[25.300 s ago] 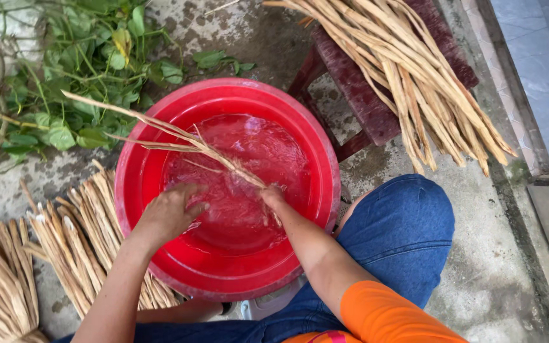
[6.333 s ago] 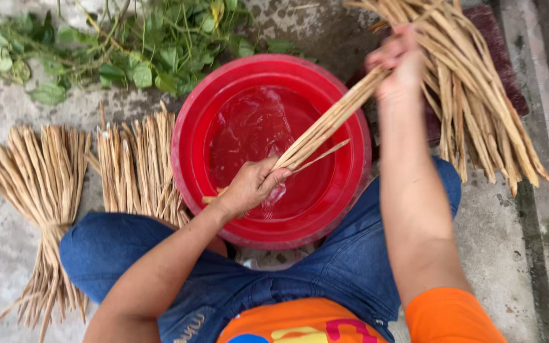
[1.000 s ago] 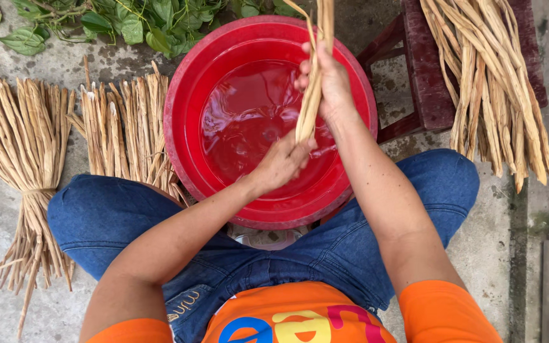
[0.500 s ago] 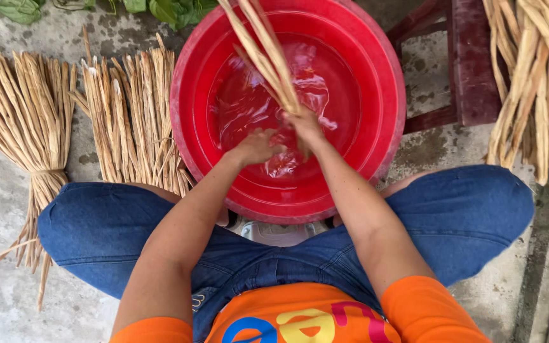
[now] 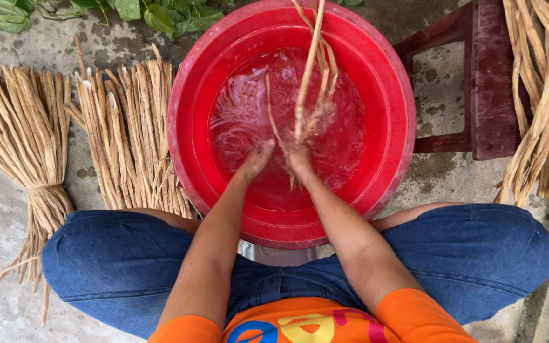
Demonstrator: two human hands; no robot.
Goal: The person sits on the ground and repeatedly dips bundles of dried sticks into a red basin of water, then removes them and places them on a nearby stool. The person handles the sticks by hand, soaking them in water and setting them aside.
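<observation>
A red plastic basin with water sits between my knees. My right hand is in the water, gripping the lower end of a small bunch of tan dried stalks that rises toward the basin's far rim. My left hand is beside it in the water, touching the same bunch near its base; whether it grips is unclear. The water is rippling and splashing around the stalks.
Two tied bundles of dried stalks lie on the concrete at left. More loose stalks rest on a dark red wooden stool at right. Green leafy branches lie beyond the basin.
My hands have pushed the stalk bunch deeper into the water, and it now stands more upright toward the far rim. The water is more stirred up.
</observation>
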